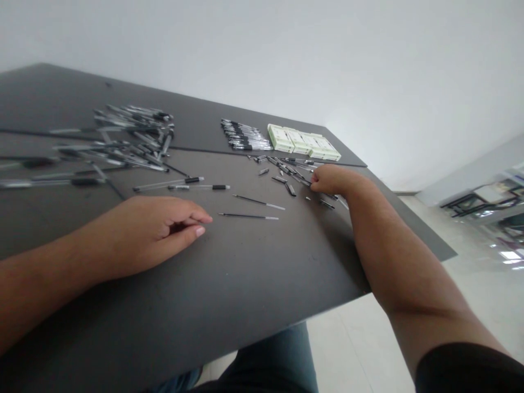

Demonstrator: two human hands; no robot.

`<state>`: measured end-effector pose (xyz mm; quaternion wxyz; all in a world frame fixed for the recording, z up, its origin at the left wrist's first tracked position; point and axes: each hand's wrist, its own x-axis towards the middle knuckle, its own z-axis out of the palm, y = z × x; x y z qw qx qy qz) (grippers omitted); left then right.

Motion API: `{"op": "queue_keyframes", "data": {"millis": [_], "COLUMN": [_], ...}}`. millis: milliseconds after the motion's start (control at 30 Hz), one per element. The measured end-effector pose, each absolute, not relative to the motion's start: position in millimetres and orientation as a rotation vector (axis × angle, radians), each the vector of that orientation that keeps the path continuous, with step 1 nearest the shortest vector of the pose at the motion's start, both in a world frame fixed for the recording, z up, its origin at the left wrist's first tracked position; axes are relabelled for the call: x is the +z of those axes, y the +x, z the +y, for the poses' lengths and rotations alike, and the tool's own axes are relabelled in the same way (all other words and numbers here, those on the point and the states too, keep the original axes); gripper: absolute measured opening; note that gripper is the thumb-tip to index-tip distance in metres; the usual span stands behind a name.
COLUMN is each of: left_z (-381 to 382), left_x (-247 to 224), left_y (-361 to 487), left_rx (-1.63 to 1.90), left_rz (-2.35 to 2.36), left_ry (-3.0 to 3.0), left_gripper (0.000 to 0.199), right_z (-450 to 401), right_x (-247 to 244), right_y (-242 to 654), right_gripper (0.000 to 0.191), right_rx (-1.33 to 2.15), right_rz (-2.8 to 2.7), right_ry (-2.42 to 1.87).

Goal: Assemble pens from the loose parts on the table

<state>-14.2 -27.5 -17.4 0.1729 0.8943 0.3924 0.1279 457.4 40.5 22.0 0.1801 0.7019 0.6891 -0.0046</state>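
Observation:
My left hand (pixel 164 232) rests on the dark grey table (pixel 229 273), thumb and forefinger apart, with nothing visible in it. Two thin black-and-clear pen refills (pixel 249 216) lie just beyond its fingertips. My right hand (pixel 331 180) reaches into a scatter of small black pen parts (pixel 282 168), its fingertips touching the pieces. Whether those fingers grip one cannot be seen. A loose heap of clear pens with black parts (pixel 135 136) lies far left of both hands, and a neat row of pens (pixel 245 135) lies beyond them.
Pale green boxes (pixel 303 143) stand side by side at the far table edge. A seam crosses the tabletop. My jeans show below the near edge, and metal-legged furniture (pixel 483 199) stands on the tiled floor to the right.

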Motion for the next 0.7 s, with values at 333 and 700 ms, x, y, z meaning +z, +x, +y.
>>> {"op": "queue_keyframes", "data": {"millis": [333,700], "left_z": [-21.8,-27.0], "left_x": [-22.3,-20.8], "left_y": [-15.8,-15.8], "left_rx": [0.328,0.347], "left_rz": [1.104,1.079], "left_ry": [2.571,2.592], "left_gripper": [0.061,0.055], "right_z": [37.1,33.4], "right_x": [32.5,38.1], "right_y": [446.1,441.1], "right_gripper": [0.025,0.026], "right_rx": [0.068,0.055], "right_rz": [1.899,1.876], "right_ry": [1.943,1.888]}}
